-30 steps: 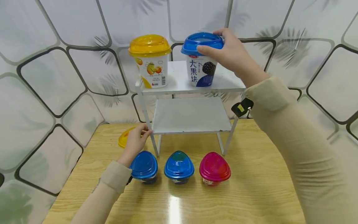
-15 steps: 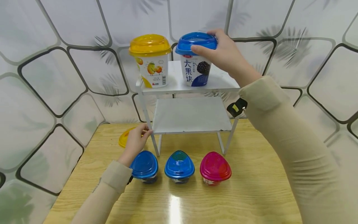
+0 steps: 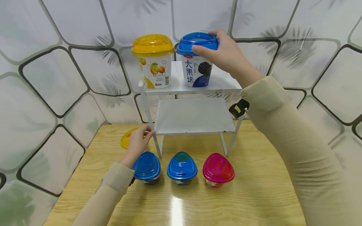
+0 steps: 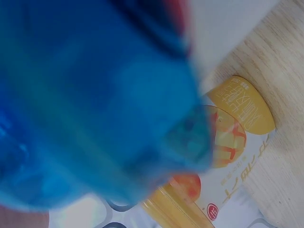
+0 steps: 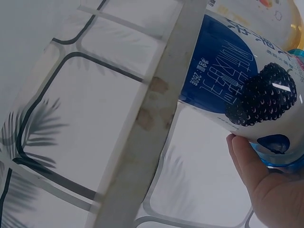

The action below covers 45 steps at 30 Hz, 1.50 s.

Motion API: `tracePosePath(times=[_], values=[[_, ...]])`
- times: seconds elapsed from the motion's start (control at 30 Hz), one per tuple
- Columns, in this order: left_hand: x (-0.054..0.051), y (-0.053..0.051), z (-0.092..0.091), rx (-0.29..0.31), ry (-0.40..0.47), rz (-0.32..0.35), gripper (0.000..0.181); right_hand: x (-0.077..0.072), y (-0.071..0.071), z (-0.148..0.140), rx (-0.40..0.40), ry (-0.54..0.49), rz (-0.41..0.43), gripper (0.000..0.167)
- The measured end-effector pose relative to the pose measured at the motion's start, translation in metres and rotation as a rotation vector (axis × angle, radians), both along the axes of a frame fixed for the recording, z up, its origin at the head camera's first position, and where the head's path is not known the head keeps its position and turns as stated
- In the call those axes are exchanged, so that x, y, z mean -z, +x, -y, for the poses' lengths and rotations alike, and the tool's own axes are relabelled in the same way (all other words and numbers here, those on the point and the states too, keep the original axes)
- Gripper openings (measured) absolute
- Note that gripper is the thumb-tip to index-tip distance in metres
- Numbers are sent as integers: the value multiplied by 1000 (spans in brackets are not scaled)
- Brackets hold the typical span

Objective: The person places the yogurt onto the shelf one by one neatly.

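Note:
On the top shelf of a white two-tier rack point(image 3: 195, 116), my right hand point(image 3: 227, 58) grips a blackberry yogurt cup point(image 3: 196, 70) around its blue lid. The right wrist view shows this upright cup's blackberry label point(image 5: 263, 95) and my fingers point(image 5: 254, 164) under its rim. To its left stands a yogurt cup with a yellow lid point(image 3: 153, 45). My left hand point(image 3: 138, 139) pinches the rack's left front leg beside the lower shelf. Behind that hand, partly hidden, is another yellow-lidded cup point(image 3: 125, 139); its printed side point(image 4: 228, 137) shows in the left wrist view.
Before the rack, a row stands on the wooden table point(image 3: 254, 175): a blue-lidded cup point(image 3: 146, 166), a second blue-lidded cup point(image 3: 182, 166) and a red-lidded cup point(image 3: 218, 168). A blurred blue lid point(image 4: 95, 95) fills much of the left wrist view. A patterned wall point(image 3: 282, 28) stands behind.
My right hand has slid the blackberry yogurt cup left along the top shelf, closer to the yellow-lidded cup. My left hand stays on the rack's leg.

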<state>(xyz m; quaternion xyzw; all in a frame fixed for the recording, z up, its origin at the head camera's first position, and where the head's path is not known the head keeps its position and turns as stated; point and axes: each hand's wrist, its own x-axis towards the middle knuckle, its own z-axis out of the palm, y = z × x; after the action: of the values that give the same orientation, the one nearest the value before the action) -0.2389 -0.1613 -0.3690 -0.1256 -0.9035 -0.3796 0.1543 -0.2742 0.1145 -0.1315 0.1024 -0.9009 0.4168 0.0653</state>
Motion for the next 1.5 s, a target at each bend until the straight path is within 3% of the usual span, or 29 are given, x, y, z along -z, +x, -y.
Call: tracePosePath(times=[1.03,1.5], values=[[2,-1,-1,-1,8,-14,7,1,1,1,5,29,-14,83],[1,0,-1,-3,10,-2,7,6,9,-19,-16,-20,-59,77]])
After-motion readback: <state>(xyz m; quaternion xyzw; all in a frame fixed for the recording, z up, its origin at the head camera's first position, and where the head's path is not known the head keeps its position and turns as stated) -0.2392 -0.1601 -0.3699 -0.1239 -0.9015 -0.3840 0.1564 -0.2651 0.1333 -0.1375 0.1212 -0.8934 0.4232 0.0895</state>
